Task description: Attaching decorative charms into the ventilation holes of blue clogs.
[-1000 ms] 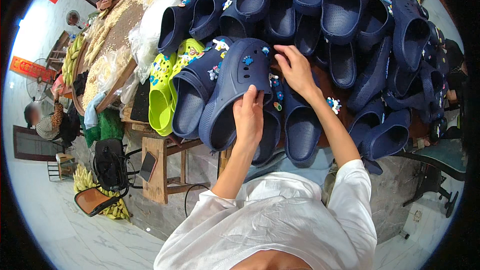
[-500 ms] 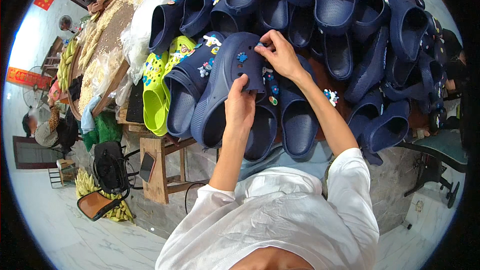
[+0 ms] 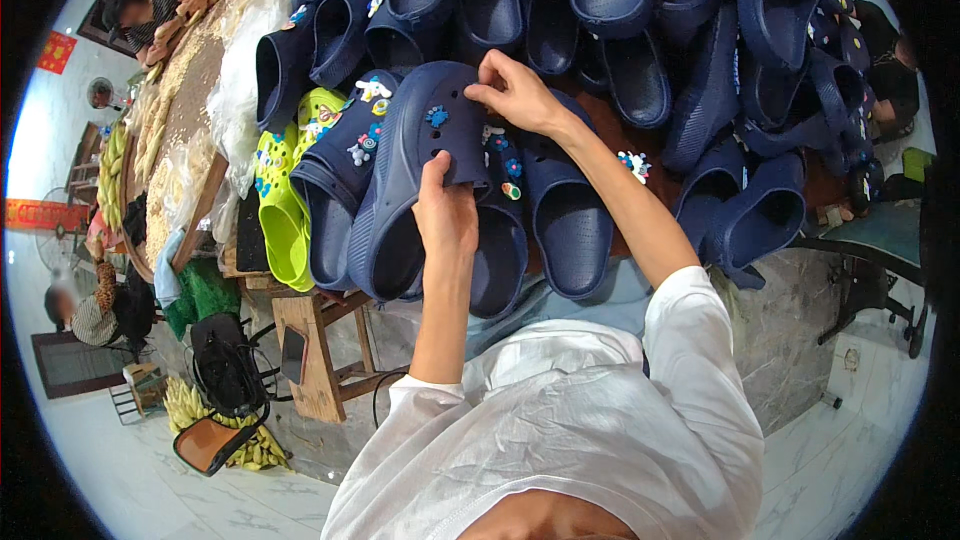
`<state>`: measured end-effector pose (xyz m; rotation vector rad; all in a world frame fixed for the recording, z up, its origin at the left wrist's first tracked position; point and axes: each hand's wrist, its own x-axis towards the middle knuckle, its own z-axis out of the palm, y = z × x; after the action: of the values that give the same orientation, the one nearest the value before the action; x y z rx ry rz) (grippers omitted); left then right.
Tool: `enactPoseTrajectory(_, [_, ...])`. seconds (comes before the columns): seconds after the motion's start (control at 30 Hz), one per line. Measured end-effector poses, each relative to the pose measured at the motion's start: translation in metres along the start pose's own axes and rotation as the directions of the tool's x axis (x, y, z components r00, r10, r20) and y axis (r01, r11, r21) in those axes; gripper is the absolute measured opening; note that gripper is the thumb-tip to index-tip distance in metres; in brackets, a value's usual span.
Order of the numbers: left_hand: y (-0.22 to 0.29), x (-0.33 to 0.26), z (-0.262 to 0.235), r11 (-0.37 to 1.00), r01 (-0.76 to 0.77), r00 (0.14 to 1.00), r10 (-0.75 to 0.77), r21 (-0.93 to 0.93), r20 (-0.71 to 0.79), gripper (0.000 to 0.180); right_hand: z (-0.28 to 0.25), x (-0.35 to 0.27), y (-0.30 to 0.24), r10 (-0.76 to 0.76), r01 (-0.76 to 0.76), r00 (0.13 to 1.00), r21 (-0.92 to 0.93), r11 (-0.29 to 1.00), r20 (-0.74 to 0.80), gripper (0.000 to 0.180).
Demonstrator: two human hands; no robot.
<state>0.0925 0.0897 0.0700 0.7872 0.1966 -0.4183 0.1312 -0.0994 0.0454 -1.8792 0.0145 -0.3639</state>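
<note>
A navy blue clog (image 3: 405, 175) with small coloured charms on its top lies at the front of a heap of shoes. My left hand (image 3: 446, 210) grips its right side wall near the opening. My right hand (image 3: 514, 92) pinches at the toe of the same clog, fingertips on its holed upper. Another charm-covered navy clog (image 3: 345, 165) lies just left of it, and a lime green pair (image 3: 290, 200) lies further left. A plain navy clog (image 3: 570, 220) rests right of my left hand.
Many navy clogs (image 3: 640, 30) are piled across the table to the far edge and the right. A wooden stool (image 3: 310, 350) and a black bag (image 3: 225, 365) stand below left. Other people (image 3: 150, 10) work at a table at top left.
The view has shifted so the clog sits lower in the picture. My right hand has slid up to the clog's toe. My left hand keeps its grip on the side.
</note>
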Motion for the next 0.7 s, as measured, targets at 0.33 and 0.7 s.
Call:
enactPoseTrajectory(0.33, [-0.013,-0.004,0.010,0.997,-0.078,0.997,0.078,-0.018,-0.022,0.040,-0.005,-0.004,0.003,0.121,-0.125,0.992,0.154,0.980,0.036,0.017])
enactPoseTrajectory(0.7, [-0.021,-0.005,0.015,0.982,-0.183,0.979,0.186,0.043,-0.080,0.041,0.000,-0.014,-0.005,0.049,-0.050,0.995,-0.009,0.999,-0.090,0.018])
